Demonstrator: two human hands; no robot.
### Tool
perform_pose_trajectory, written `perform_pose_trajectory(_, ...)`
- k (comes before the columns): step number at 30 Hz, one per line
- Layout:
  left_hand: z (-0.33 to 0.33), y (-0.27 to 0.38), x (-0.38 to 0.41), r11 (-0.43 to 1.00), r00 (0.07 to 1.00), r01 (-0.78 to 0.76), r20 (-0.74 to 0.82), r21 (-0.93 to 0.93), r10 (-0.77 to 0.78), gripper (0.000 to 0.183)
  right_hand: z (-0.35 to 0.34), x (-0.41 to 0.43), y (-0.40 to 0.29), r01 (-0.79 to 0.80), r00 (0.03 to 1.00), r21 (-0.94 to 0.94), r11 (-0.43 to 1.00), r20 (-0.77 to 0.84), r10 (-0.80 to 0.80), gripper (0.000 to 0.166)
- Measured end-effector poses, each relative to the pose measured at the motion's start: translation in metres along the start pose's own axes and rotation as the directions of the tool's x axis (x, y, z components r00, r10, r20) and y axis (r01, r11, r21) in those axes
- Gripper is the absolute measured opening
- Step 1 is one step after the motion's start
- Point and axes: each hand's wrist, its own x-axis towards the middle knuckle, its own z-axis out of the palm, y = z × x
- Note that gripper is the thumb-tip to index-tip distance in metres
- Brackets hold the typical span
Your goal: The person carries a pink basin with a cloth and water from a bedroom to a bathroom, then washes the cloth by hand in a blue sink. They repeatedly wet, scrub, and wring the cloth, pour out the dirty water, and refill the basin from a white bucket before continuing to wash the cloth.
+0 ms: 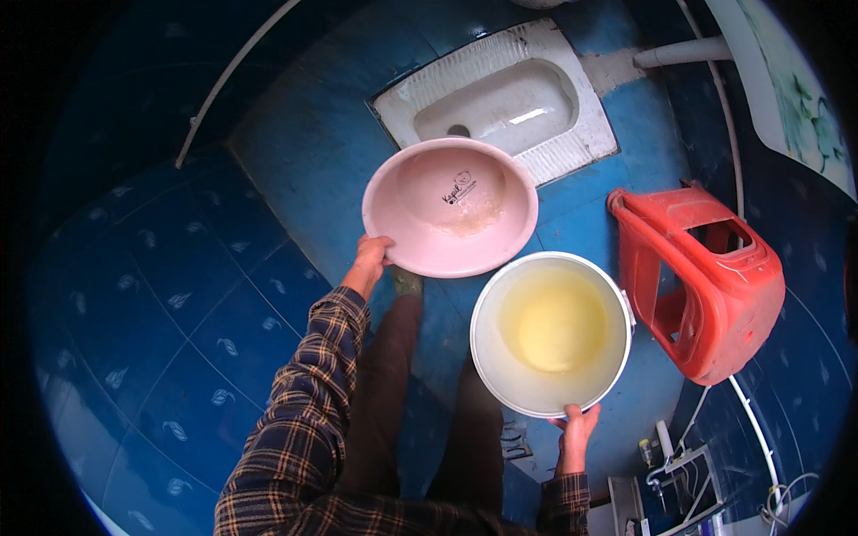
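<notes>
My left hand (373,260) grips the near left rim of a pink plastic basin (429,234), which bears a printed bear and writing inside. A little liquid lies in the bottom of the basin, and it is held tilted near the squat toilet. My right hand (578,429) holds the near rim of a round white bucket (486,335), with the thumb over the edge. Yellowish liquid is inside the bucket. The bucket stands beside the basin, to its lower right; whether the two touch, I cannot tell.
A white ceramic squat toilet (496,100) is set in the blue floor ahead. To the right, a red plastic stool (730,295) lies on its side. A white pipe (684,52) runs along the floor at upper right. Blue tiled walls (188,321) rise around; a tap (655,480) is at lower right.
</notes>
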Motion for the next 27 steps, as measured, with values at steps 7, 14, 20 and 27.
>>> perform_pose_trajectory(7,0.013,0.024,-0.002,0.934,0.947,0.165,0.315,-0.316,-0.060,0.043,-0.013,0.001,0.011,0.000,1.000,0.077,0.997,-0.014,0.001,0.061)
perform_pose_trajectory(14,0.060,0.009,-0.004,0.908,0.977,0.201,0.144,-0.367,-0.158,0.043,-0.003,-0.006,0.004,0.023,1.000,0.091,0.996,-0.001,-0.023,0.056)
perform_pose_trajectory(20,0.029,0.023,-0.020,0.966,0.998,-0.043,0.034,-0.256,0.053,0.041,0.009,0.002,0.003,0.036,0.999,0.089,0.995,-0.014,-0.035,0.055)
perform_pose_trajectory(27,0.044,0.048,-0.009,0.822,0.956,0.260,0.256,-0.506,-0.144,0.045,-0.008,-0.002,0.007,0.022,1.000,0.135,0.991,0.013,-0.024,0.051)
